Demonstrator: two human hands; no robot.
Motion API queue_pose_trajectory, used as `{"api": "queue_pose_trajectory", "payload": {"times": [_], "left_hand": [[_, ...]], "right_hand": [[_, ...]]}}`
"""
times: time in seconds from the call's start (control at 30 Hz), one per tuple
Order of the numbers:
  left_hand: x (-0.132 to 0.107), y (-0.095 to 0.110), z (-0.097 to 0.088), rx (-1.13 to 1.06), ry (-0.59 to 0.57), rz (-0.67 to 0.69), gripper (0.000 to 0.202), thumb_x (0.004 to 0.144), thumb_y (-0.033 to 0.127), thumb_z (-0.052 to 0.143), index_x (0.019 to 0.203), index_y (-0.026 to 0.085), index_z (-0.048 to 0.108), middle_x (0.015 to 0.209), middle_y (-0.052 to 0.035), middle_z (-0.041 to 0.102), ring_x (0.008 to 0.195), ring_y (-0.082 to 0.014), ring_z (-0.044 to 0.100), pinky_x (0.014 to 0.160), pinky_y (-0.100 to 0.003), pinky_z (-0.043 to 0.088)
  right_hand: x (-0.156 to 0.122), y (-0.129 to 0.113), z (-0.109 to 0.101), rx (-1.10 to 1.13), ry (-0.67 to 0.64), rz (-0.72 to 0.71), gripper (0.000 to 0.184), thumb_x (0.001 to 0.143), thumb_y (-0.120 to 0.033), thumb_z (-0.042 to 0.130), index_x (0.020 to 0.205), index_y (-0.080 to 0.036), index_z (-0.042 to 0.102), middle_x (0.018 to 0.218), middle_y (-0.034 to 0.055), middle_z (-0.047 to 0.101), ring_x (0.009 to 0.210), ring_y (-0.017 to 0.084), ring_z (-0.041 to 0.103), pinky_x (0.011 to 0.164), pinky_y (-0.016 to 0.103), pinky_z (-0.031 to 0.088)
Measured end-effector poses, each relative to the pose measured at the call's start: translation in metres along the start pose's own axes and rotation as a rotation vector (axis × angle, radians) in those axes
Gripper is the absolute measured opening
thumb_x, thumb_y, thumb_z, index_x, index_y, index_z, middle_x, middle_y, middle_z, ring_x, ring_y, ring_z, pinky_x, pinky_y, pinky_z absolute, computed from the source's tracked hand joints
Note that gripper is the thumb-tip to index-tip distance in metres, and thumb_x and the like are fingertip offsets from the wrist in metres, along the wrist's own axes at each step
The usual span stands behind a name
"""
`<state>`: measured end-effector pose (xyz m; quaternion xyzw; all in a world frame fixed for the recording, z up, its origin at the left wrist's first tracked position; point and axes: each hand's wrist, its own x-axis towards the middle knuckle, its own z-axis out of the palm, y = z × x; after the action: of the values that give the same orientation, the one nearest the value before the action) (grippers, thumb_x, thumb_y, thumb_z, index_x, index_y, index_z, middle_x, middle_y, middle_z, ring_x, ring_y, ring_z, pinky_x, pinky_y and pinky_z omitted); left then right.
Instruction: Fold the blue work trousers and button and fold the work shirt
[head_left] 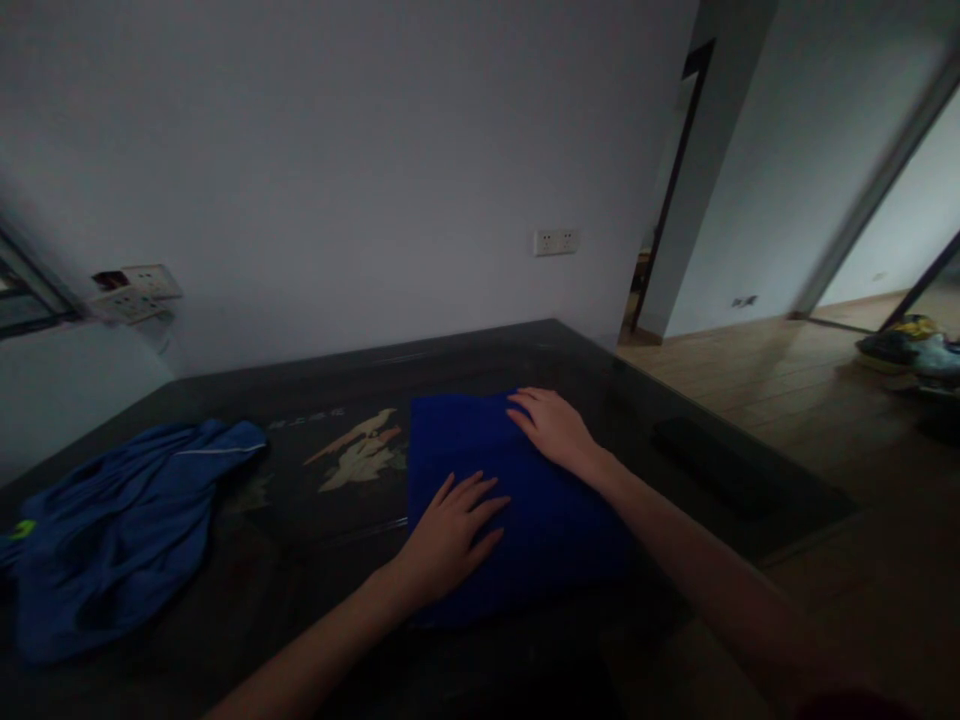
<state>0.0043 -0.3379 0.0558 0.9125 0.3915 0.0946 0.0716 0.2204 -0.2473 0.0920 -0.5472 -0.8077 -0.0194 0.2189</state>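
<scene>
the left hand (pixel 452 532) lies palm down, fingers spread, on the left side of a flat blue cloth (pixel 555 545), toward the near edge of the dark surface (pixel 480 358). the right hand (pixel 553 430) rests apart from it at the cloth's far right corner, neither clamped. a crumpled blue garment (pixel 135 525) lies toward the surface's left edge; beyond the far edge, wall sockets (pixel 556 242).

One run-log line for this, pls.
left hand: on blue cloth | right hand: near its far right corner | crumpled garment: left, on dark table
</scene>
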Motion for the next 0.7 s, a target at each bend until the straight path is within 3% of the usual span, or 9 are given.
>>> {"api": "queue_pose_trajectory", "payload": {"times": [0.07, 0.13, 0.2, 0.3, 0.57, 0.7], "left_hand": [[-0.001, 0.0, 0.005, 0.029, -0.033, 0.019, 0.044, 0.096, 0.037, 0.041, 0.14, 0.033, 0.039, 0.15, -0.0031, 0.035, 0.141, -0.025, 0.026, 0.113, -0.056, 0.02], [-0.003, 0.0, 0.01, 0.052, -0.046, 0.028, 0.047, 0.096, 0.035, 0.039, 0.143, 0.034, 0.034, 0.152, -0.0034, 0.032, 0.142, -0.0262, 0.022, 0.113, -0.058, 0.019], [-0.003, 0.001, 0.014, 0.066, -0.054, 0.034, 0.049, 0.097, 0.035, 0.038, 0.145, 0.034, 0.029, 0.153, -0.0036, 0.028, 0.142, -0.0272, 0.019, 0.113, -0.06, 0.018], [-0.003, 0.001, 0.015, 0.072, -0.079, 0.035, 0.049, 0.098, 0.036, 0.035, 0.146, 0.034, 0.026, 0.154, -0.0039, 0.025, 0.143, -0.0278, 0.017, 0.112, -0.061, 0.018], [-0.003, 0.001, 0.015, 0.002, -0.07, 0.012, 0.047, 0.097, 0.037, 0.038, 0.144, 0.034, 0.032, 0.154, -0.0036, 0.028, 0.142, -0.0274, 0.019, 0.113, -0.06, 0.016], [-0.006, 0.001, 0.009, -0.138, 0.064, -0.009, 0.041, 0.099, 0.036, 0.032, 0.138, 0.029, 0.042, 0.149, -0.0044, 0.037, 0.141, -0.0225, 0.025, 0.116, -0.053, 0.018]], "right_hand": [[0.036, -0.004, 0.021, -0.034, -0.116, 0.06, 0.044, 0.1, -0.042, 0.036, 0.136, -0.02, 0.048, 0.145, 0.0116, 0.042, 0.132, 0.028, 0.037, 0.108, 0.048, 0.028], [0.059, 0.001, 0.049, -0.046, -0.173, 0.1, 0.047, 0.098, -0.047, 0.039, 0.137, -0.022, 0.047, 0.148, 0.0128, 0.036, 0.134, 0.035, 0.031, 0.105, 0.059, 0.027], [0.07, 0.012, 0.075, -0.055, -0.22, 0.13, 0.045, 0.098, -0.045, 0.04, 0.136, -0.023, 0.049, 0.148, 0.0124, 0.037, 0.136, 0.038, 0.028, 0.103, 0.066, 0.022], [0.073, 0.033, 0.101, -0.064, -0.243, 0.151, 0.043, 0.1, -0.04, 0.036, 0.139, -0.024, 0.045, 0.15, 0.0109, 0.034, 0.138, 0.035, 0.023, 0.106, 0.066, 0.013], [0.079, 0.051, 0.122, -0.094, -0.243, 0.176, 0.045, 0.1, -0.043, 0.031, 0.142, -0.03, 0.039, 0.152, 0.007, 0.03, 0.139, 0.032, 0.02, 0.105, 0.067, 0.012], [0.077, 0.048, 0.118, -0.107, -0.187, 0.165, 0.045, 0.1, -0.045, 0.032, 0.139, -0.028, 0.045, 0.153, 0.0061, 0.029, 0.142, 0.033, 0.009, 0.106, 0.067, 0.011]]}}
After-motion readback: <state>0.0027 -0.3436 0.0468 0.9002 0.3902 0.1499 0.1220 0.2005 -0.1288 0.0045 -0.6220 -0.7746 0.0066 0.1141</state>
